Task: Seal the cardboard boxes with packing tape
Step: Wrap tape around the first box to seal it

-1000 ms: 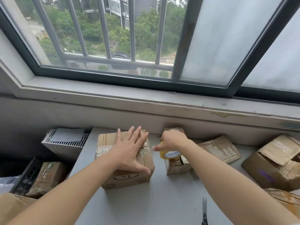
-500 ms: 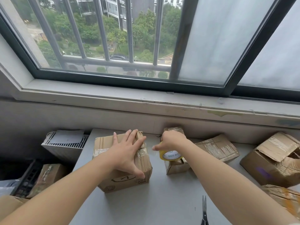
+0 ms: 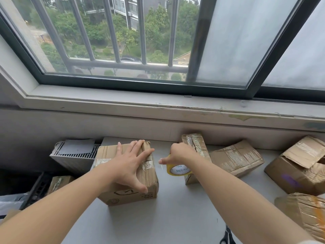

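Pressing flat on top of the box (image 3: 126,196), the left hand (image 3: 129,162) has its fingers spread and straight, with the thumb reaching over the near edge; it grips nothing. The right hand (image 3: 177,153) is curled round the tape roll (image 3: 175,170), held just off the box's 3 o'clock side. Whether a clear strip runs between roll and box is too faint to tell.

The box sits at 10 o'clock from the table's middle. It looks light and worn, stiff along its edges but likely soft at the flaps, so pressing beside the seam seems wise. Its old glossy tape may be slick. The roll is rigid and light, best held through its core.

The grey table (image 3: 175,217) looks smooth, so the box could slide. More boxes (image 3: 235,159) lie from 1 to 4 o'clock, scissors (image 3: 227,237) at 5 o'clock, and a barred window (image 3: 123,32) at 12 o'clock.
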Demonstrator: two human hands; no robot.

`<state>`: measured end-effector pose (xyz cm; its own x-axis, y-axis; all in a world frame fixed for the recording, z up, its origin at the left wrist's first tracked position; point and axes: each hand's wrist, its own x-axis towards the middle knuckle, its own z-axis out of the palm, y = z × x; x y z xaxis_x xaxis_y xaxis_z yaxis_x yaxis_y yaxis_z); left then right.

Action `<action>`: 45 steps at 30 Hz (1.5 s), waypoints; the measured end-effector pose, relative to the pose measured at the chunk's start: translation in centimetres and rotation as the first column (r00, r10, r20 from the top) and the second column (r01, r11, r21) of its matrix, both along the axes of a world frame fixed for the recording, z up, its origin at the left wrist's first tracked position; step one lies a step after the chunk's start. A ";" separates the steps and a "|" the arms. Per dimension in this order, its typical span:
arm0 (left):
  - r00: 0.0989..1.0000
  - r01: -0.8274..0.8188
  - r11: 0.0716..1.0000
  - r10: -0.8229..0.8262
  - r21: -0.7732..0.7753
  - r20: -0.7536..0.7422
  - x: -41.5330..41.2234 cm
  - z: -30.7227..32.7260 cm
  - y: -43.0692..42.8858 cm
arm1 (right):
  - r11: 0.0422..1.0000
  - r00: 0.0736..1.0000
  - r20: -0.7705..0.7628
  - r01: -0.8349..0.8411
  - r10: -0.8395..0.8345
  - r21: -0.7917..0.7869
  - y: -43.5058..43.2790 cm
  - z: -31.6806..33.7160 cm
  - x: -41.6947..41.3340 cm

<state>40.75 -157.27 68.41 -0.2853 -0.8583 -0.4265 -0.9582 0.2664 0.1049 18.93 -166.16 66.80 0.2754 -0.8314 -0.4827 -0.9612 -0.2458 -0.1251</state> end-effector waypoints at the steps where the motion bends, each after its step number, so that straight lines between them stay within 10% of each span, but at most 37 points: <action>1: 1.000 0.002 1.000 -0.002 -0.001 -0.001 0.0 -0.1 0.0 | 1.000 1.000 -0.001 0.004 -0.004 0.005 0.1 0.0 0.1; 29: 0.972 0.208 0.978 -0.204 -0.020 0.118 -2.1 0.6 -1.0 | 0.986 0.946 0.309 0.050 -0.097 0.159 2.2 -3.4 -1.0; 34: 0.954 0.284 0.943 -0.296 -0.174 -0.050 -0.4 1.6 -1.2 | 0.993 0.925 0.376 0.018 -0.062 0.118 1.0 -1.0 -2.5; 38: 0.834 0.078 0.914 -0.278 -0.398 -0.476 1.4 2.1 -1.3 | 0.993 0.845 0.523 0.075 -0.112 0.091 -1.1 3.9 -3.3; 45: 0.741 -0.122 0.951 -0.103 -0.284 -0.663 5.0 -1.0 1.8 | 0.999 0.834 0.550 -0.039 0.051 -0.034 -0.9 11.2 0.3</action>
<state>45.74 -155.51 67.44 -0.3882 -0.9112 0.1379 -0.6734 0.3826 0.6326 19.26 -167.05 77.97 0.5275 -0.8198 -0.2228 -0.7229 -0.2954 -0.6246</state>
